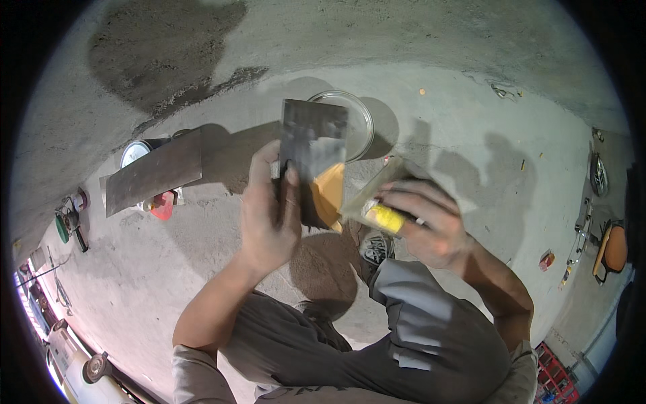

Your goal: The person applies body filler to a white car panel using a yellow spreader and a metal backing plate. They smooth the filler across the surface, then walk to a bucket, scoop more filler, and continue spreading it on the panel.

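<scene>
My left hand [269, 209] grips a rectangular metal plate [313, 128] by its left edge, thumb across the face. Yellow-tan paste [329, 192] is spread over the plate's lower right part. My right hand [434, 225] is closed around a putty knife [388, 217] with a yellow handle and a wide, flaring blade. The blade's near corner lies close beside the paste; motion blur hides whether it touches. Both hands are held above the floor, in front of my knees.
Behind the plate stands a round can [367, 128], partly hidden. To the left, a long metal sheet [158, 172] lies over other items, near a grinder-like tool [65, 225]. Far right are an orange-brown object [614, 249] and a red crate [555, 374]. My shoe [374, 249] is below.
</scene>
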Demonstrator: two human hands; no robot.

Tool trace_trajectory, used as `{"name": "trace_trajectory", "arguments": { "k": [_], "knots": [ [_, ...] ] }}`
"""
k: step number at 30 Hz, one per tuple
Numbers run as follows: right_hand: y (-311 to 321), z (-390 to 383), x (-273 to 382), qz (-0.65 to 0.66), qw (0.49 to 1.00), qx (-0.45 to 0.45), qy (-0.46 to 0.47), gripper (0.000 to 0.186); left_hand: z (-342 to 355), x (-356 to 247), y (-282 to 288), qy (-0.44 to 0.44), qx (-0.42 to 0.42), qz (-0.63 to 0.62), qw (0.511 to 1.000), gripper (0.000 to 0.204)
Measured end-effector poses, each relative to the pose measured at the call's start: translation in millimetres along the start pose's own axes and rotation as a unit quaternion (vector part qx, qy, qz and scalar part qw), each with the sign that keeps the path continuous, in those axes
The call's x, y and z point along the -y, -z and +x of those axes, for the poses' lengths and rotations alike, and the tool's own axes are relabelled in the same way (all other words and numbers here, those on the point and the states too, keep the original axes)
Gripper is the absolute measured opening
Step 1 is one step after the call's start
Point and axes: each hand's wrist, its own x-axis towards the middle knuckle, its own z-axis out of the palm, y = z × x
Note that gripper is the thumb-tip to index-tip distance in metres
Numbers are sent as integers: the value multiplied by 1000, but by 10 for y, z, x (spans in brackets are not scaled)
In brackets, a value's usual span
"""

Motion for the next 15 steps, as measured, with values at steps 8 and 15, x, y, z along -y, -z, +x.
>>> {"name": "trace_trajectory", "arguments": {
  "k": [8, 15],
  "knots": [
    [-104, 9, 65, 56, 998, 5, 28, 25, -126, -31, -120, -76, 5, -10, 997, 38],
    [-124, -167, 156, 108, 992, -54, -24, 29, 29, -21, -65, -77, -66, 6, 995, 35]
  ]
}}
